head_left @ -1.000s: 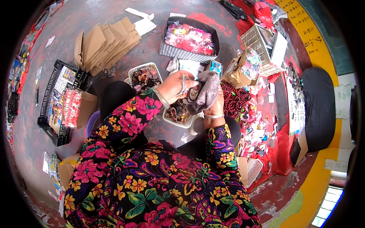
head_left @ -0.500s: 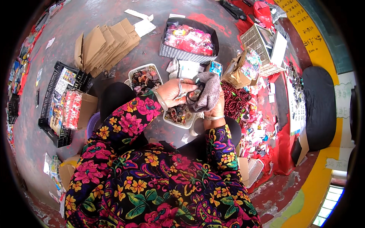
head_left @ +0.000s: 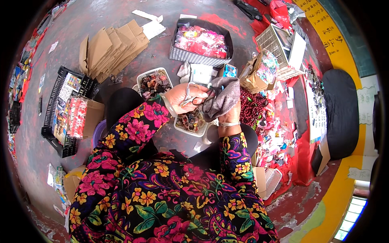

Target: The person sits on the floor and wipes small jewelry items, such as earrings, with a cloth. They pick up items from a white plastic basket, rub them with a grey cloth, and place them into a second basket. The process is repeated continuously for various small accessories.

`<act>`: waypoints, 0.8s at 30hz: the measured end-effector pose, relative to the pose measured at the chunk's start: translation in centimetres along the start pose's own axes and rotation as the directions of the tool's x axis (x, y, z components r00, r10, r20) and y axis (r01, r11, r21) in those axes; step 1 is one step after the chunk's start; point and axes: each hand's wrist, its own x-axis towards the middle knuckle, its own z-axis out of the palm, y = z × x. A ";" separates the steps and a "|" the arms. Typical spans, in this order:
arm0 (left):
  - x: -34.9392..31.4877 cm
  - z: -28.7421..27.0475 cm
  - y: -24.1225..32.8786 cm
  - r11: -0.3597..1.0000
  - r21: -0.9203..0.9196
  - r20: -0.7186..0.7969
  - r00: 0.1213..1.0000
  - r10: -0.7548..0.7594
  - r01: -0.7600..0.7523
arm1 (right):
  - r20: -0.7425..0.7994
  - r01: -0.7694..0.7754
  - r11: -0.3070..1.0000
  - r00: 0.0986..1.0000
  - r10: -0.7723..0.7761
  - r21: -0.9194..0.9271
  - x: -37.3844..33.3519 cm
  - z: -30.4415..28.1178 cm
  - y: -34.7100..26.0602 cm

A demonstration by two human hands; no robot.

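Observation:
Between my hands is a greyish-purple fuzzy cloth piece (head_left: 227, 94), with a dark elastic-like loop at its left side. My right hand (head_left: 232, 115) is closed around the cloth from its right and lower edge. My left hand (head_left: 177, 96) is closed on small metal scissors (head_left: 187, 97), their handle loops showing at the fingers. Its fingertips meet the dark loop, and the blades are mostly hidden. Below the hands stands a white basket (head_left: 187, 131) of mixed hair-tie-like pieces. A similar white basket (head_left: 139, 77) of dark pieces is just beyond my left hand.
Ahead sits a grey patterned bin (head_left: 190, 60) of pink packets. A cardboard stack (head_left: 115, 50), a black crate (head_left: 50, 117) and a box (head_left: 94, 117) lie left. At right are dark red beads (head_left: 249, 107), an open carton (head_left: 251, 79) and a cream crate (head_left: 269, 42).
The cloth has turned and sagged a little in my right hand, showing a smoother, darker side. My left hand has shifted slightly, so the scissor handles show more plainly.

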 end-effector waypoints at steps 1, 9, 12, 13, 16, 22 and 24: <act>0.0 0.2 0.0 0.999 -0.017 -0.057 0.998 0.039 -0.040 | -0.057 -0.013 0.999 0.998 0.015 0.033 -0.1 -0.2 -0.2; 0.8 -1.6 0.1 0.903 0.306 -0.182 0.912 0.368 -0.303 | -0.109 0.026 0.999 0.994 -0.023 0.021 0.3 -1.0 -0.5; 0.9 -0.7 -0.1 0.714 0.616 -0.232 0.790 0.568 -0.333 | -0.164 -0.006 0.999 0.986 0.000 -0.033 -0.6 0.6 -0.7; 0.9 -0.6 -0.3 0.564 0.750 -0.148 0.744 0.652 -0.345 | -0.153 -0.016 0.999 0.988 0.010 -0.039 -0.7 0.8 -0.5; 0.7 -0.1 -1.1 0.165 0.939 0.076 0.650 0.756 -0.302 | -0.089 -0.079 0.995 0.993 0.074 -0.057 -1.0 0.9 -0.1; 0.5 0.5 -1.6 -0.013 0.980 0.144 0.664 0.733 -0.198 | -0.017 -0.082 0.956 0.997 0.081 -0.281 -1.1 1.2 0.9; 0.5 0.7 -1.3 -0.063 0.979 0.179 0.659 0.731 -0.196 | 0.008 -0.033 0.930 0.999 0.038 -0.367 -1.0 1.5 0.7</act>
